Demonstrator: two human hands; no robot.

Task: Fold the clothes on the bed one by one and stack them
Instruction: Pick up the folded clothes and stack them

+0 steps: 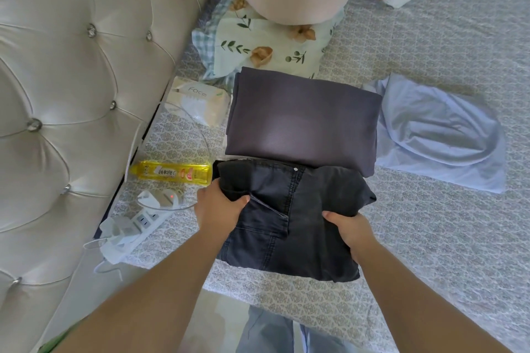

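Your left hand (219,205) and right hand (348,231) grip the folded black jeans (289,218) by opposite sides (fingers curled under), the grey folded garment (302,120) lying just beyond, toward the bed's (430,238) far edge.

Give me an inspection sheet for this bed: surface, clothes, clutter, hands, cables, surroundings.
Surface: patterned bedspread.
Job's things: folded black jeans held at both sides; folded grey garment beyond them; pale blue garment unfolded, to the right.
Clutter: yellow bottle, tissue pack.
Grips: left hand and right hand grip the jeans.
Cables: power strip with white cords.
Surroundings: tufted headboard, floral pillows.
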